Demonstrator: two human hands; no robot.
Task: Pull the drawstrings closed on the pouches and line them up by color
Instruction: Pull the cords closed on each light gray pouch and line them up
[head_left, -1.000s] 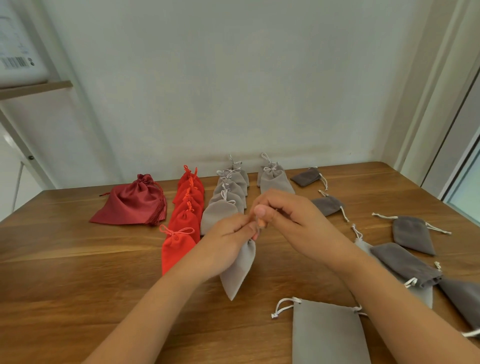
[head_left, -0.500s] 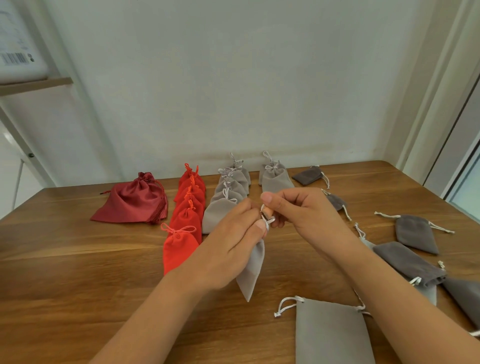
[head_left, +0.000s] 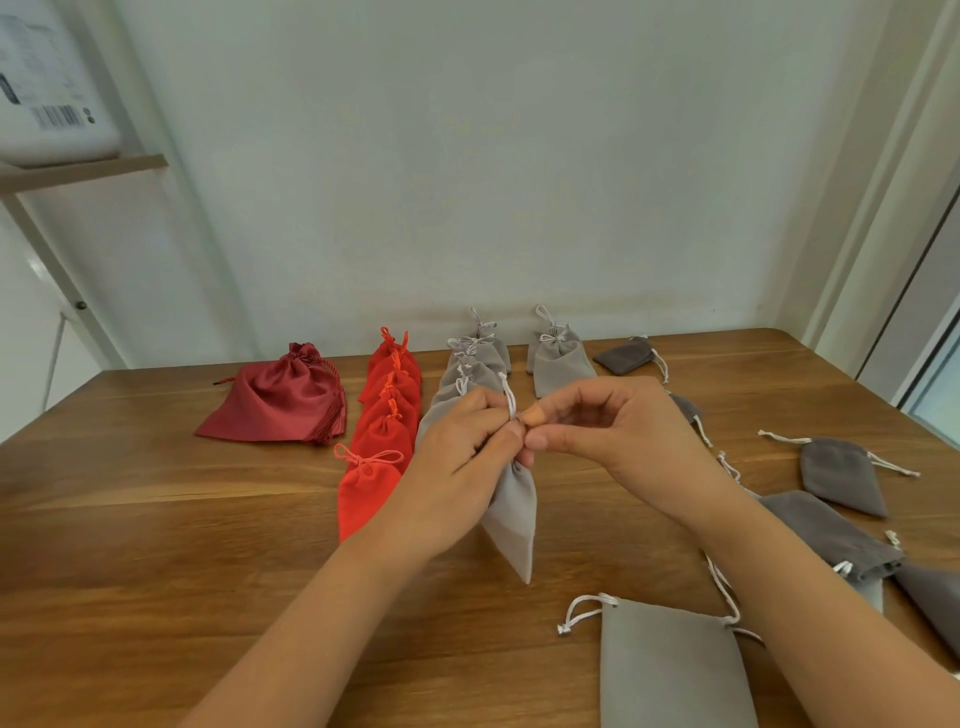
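A light grey pouch (head_left: 511, 514) hangs above the wooden table (head_left: 156, 545), its neck gathered. My left hand (head_left: 462, 457) grips that neck, and a white cord loop sticks up from its fingers. My right hand (head_left: 602, 431) pinches the pouch's drawstring right beside the left fingertips. Behind the hands run a row of red pouches (head_left: 387, 415), a row of light grey pouches (head_left: 470, 364) and a short grey row (head_left: 558, 356), all tied shut.
A dark red satin bag (head_left: 280, 400) lies at the left. Several dark grey pouches (head_left: 839, 473) lie loose at the right. A large light grey pouch (head_left: 670, 670) lies flat at the near edge. The wall stands just behind the rows.
The held grey pouch has shifted slightly right and hangs more upright. My hands have drawn close together at its neck, and a cord loop now stands up from my left fingers.
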